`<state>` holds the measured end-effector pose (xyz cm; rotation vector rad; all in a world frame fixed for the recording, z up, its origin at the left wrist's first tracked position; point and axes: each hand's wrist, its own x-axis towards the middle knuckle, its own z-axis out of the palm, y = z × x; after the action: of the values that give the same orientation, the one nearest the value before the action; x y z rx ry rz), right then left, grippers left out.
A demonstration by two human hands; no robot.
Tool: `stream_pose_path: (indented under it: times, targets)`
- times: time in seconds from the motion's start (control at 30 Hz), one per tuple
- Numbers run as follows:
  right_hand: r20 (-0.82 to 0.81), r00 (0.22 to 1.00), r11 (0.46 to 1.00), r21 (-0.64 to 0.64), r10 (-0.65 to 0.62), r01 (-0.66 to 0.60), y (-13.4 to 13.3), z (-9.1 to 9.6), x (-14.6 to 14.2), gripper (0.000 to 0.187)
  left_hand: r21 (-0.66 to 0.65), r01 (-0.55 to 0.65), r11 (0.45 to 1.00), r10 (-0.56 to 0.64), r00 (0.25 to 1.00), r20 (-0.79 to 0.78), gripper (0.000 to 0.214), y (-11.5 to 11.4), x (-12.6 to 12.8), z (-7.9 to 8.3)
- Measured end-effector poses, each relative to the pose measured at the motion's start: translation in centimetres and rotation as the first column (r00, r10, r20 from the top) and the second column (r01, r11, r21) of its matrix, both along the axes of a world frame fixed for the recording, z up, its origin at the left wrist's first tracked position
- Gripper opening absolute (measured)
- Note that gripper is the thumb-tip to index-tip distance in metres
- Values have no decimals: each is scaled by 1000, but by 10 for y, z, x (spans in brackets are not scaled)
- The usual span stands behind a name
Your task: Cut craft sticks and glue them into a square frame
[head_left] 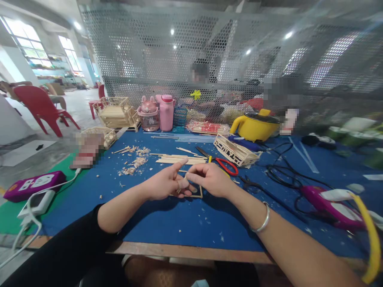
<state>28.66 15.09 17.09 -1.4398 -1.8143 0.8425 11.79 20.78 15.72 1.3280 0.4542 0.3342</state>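
Note:
My left hand (167,181) and my right hand (211,180) meet over the middle of the blue-topped table. The left index finger is stretched out, and its other fingers are partly bent and apart. My right thumb and fingertips close together at the left fingers; what they pinch, if anything, is too small to make out. Under the hands lies a small rectangular frame of thin wooden sticks (201,192), partly hidden. Just beyond them is a row of loose wooden sticks (170,160). Scissors with red handles (227,166) lie beyond my right hand.
Wood scraps (139,161) lie at left. Dark pliers (254,184) and cables (278,175) lie at right, near a purple power strip (332,207). Stick models (235,150), a pink bottle (166,113) and a yellow pot (257,126) stand before the perforated metal screen (149,52).

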Motion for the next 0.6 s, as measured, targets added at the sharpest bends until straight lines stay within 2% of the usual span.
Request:
stream_pose_path:
  times: [0.2,0.27,0.33,0.43,0.5,0.6]
  targets:
    - [-6,999,998,-43,53,-53,-1,5,2,26,137,13,991,-8,999,-38,85,-5,1,-1]
    - [60,998,1000,-11,27,-26,2,9,12,26,256,-22,966,45,995,-84,81,-6,1,-1]
    - [155,987,999,21,-40,37,2,15,26,26,440,-78,895,145,982,-120,72,-5,1,-2]
    - [343,936,997,50,-79,66,-4,26,44,27,678,-148,720,298,948,-109,52,0,0,-4]
    - [446,895,1000,28,-15,2,-9,32,49,26,771,-139,621,337,936,-102,44,4,-1,-5]
    - [515,851,994,-18,99,-105,-14,35,48,25,830,-72,552,308,944,-123,42,4,-1,-6]
